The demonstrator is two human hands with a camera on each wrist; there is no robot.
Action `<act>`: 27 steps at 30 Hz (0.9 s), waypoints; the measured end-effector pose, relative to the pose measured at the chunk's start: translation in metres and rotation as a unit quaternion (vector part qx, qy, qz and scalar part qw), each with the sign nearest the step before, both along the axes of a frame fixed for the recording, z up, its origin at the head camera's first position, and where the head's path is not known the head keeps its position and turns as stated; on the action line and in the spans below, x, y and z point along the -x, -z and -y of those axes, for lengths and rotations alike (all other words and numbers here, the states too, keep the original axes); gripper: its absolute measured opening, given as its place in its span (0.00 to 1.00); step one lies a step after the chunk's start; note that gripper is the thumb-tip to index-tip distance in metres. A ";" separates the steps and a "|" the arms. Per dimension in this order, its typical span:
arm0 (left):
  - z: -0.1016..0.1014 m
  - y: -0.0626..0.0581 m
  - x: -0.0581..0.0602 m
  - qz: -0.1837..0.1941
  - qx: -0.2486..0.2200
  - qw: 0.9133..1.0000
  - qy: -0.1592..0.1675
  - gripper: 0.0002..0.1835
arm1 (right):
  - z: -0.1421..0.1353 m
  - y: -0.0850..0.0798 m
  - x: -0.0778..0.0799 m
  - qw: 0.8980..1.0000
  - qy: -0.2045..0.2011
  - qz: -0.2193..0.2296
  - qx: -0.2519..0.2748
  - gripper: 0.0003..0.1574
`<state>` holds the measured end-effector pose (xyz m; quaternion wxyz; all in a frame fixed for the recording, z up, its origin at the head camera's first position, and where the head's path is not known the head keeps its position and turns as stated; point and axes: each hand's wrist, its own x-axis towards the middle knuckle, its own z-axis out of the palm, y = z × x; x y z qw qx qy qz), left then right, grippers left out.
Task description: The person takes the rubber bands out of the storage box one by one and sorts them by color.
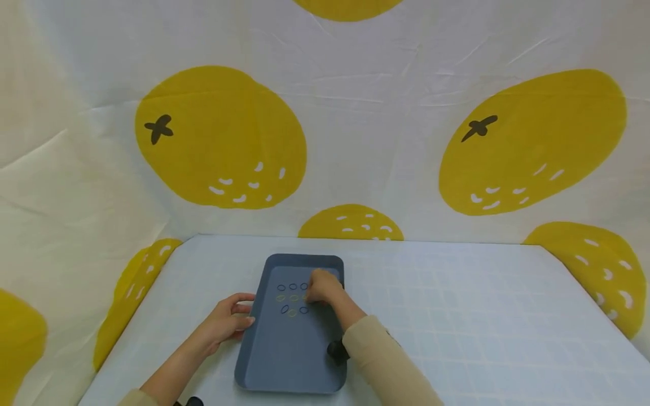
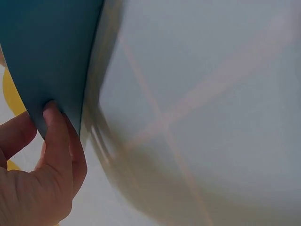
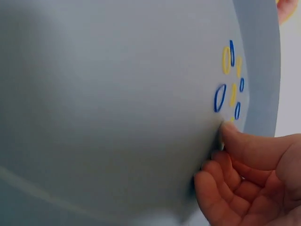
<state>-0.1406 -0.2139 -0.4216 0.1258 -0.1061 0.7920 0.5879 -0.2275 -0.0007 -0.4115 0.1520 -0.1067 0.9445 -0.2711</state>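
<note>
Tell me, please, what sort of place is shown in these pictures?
Probably a small indoor workspace, perhaps screened off: a yellow-patterned cloth hangs behind a pale table, which bears a blue-grey tray.

Seen from the head, the right hand [image 1: 323, 286] and forearm cover part of the tray [image 1: 291, 361], and a black object [image 1: 337, 352] hides more of its right rim. One yellow ring [image 3: 232, 119] is mostly behind the thumb; whether the fingertips pinch anything cannot be told. The right sleeve [image 1: 388, 361] and bench [image 1: 482, 316] run off the bottom edge. The left wrist view crops the tray and left hand [image 2: 44, 174]; the right wrist view blurs the tray's lower left.
</note>
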 end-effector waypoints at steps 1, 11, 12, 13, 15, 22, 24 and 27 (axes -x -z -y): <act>-0.001 0.000 0.000 -0.002 0.001 1.000 0.004 0.28 | -0.001 -0.001 0.001 1.000 0.002 0.006 0.010 0.13; 0.000 0.002 0.000 -0.023 0.032 0.999 0.019 0.28 | -0.014 -0.015 0.011 0.986 0.036 0.067 0.148 0.07; 0.000 0.003 0.001 -0.024 0.033 0.999 0.021 0.28 | -0.016 -0.017 0.012 0.982 0.041 0.075 0.170 0.06; 0.000 0.003 0.001 -0.025 0.033 0.999 0.022 0.29 | -0.017 -0.020 0.013 0.978 0.045 0.082 0.187 0.05; 0.001 0.003 0.002 -0.023 0.030 0.999 0.022 0.29 | -0.020 -0.026 0.014 0.972 0.043 0.090 0.214 0.04; 0.006 0.006 0.005 -0.001 -0.007 1.000 0.030 0.31 | -0.034 -0.041 0.019 0.955 0.025 0.119 0.270 0.04; 0.006 0.005 0.006 0.002 -0.010 0.999 0.032 0.31 | -0.040 -0.043 0.021 0.950 0.027 0.126 0.283 0.06; 0.005 0.003 0.005 0.000 -0.005 1.000 0.031 0.31 | -0.048 -0.046 0.024 0.945 0.032 0.132 0.296 0.06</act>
